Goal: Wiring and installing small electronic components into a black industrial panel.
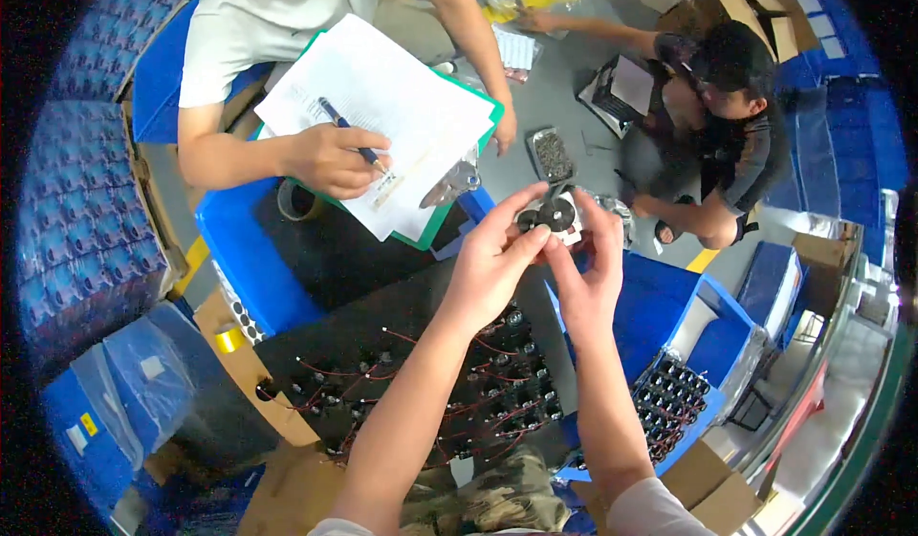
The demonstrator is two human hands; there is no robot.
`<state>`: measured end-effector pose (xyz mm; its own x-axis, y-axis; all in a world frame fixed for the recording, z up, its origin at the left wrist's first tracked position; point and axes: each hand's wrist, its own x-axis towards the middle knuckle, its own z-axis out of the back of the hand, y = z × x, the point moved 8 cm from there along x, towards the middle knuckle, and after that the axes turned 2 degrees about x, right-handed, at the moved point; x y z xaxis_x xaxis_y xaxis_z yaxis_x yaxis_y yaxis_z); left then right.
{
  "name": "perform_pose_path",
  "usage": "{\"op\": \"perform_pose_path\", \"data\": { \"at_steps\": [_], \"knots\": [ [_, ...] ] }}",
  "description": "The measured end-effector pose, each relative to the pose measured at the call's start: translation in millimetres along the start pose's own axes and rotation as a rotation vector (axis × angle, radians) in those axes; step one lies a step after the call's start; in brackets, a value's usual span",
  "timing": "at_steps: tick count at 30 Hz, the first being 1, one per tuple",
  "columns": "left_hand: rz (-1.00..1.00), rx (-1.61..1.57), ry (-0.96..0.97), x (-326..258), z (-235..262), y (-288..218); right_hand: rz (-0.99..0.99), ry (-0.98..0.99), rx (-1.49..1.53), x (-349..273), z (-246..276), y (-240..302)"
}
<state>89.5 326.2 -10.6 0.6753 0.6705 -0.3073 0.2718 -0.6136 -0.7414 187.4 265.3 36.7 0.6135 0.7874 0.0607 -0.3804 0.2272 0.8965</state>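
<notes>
Up in front of me, both hands hold a small part with a black round face and a white piece; its exact kind I cannot make out. My left hand pinches it from the left, thumb against its lower edge. Around its right side curl the fingers of my right hand, with that thumb close to the left one. Below my forearms, a black sheet carries several small black parts with thin red wires. A blue tray of similar black parts stands to the right.
Across from me, a person writes with a pen on papers over a green clipboard. Another person crouches at the far right near a tray of small metal pieces. Yellow tape lies at left; blue bins and cartons surround.
</notes>
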Motion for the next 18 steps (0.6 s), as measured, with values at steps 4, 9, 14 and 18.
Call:
{"op": "perform_pose_path", "data": {
  "at_steps": [4, 9, 14, 18],
  "knots": [
    [-0.014, 0.079, -0.032, 0.6, 0.1, -5.2, 0.137, 0.046, -0.078, 3.5, -6.3, 8.9],
    [-0.021, 0.029, -0.054, 1.5, 2.8, -3.4, 0.226, 0.008, -0.172, 4.2, -8.0, 16.7],
    [-0.016, 0.059, -0.056, -1.6, 4.7, -4.2, 0.246, 0.002, -0.127, -1.7, -11.7, 20.8],
    [-0.033, 0.034, -0.059, -3.6, 5.7, -4.8, 0.172, 0.009, -0.109, -3.5, -12.5, 10.6]
  ]
}}
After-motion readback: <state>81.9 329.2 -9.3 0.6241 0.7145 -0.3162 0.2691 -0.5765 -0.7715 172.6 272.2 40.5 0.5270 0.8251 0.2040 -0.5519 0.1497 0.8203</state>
